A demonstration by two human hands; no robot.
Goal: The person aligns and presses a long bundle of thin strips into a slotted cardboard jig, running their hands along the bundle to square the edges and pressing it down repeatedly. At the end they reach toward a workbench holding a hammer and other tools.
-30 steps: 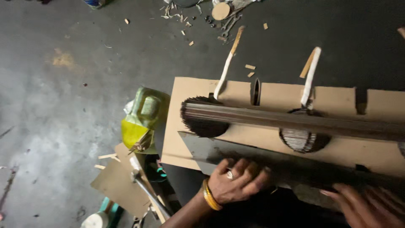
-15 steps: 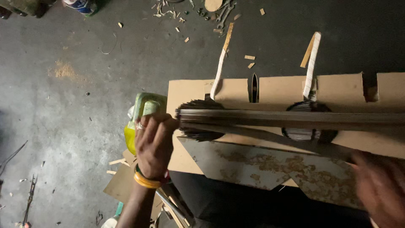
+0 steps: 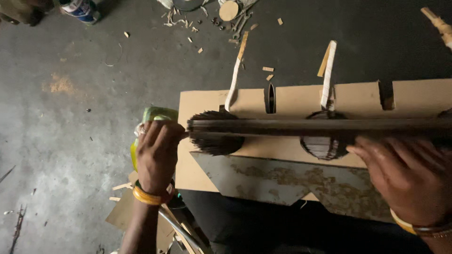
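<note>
A long dark bar (image 3: 320,126) runs level across the right half of the view, lying over a tan slotted board (image 3: 301,101) that rests on a grey concrete floor (image 3: 70,117). Two round bundles of thin dark strips sit beneath the bar: the left bundle (image 3: 217,143) near the bar's left end, the right bundle (image 3: 324,146) around the middle of its visible length. Each bundle spreads out below the bar like a fan.

The left hand (image 3: 156,155) is curled at the bar's left end, with the fingers bent over the tip (whether they clamp the bar itself or only press against it cannot be told). A yellow bangle (image 3: 147,196) circles that wrist. Just behind the hand lies a yellow-green plastic container (image 3: 153,117), partly hidden by the knuckles.

The right hand (image 3: 407,176) lies flat and loosely spread over the bar's right stretch, with the fingers resting on top and pointing left; it presses rather than closes around anything. A second bangle (image 3: 414,228) shows at that wrist.

Below the bar, a worn grey plate (image 3: 292,181) with rusty patches leans against the board's near edge. Two pale wooden strips stand up out of the board: the left strip (image 3: 235,75) and the right strip (image 3: 328,73). Wood chips and shavings (image 3: 188,28) are scattered on the floor at the top, near a small round wooden disc (image 3: 229,10). A blue shoe (image 3: 80,10) is at the top left edge.
</note>
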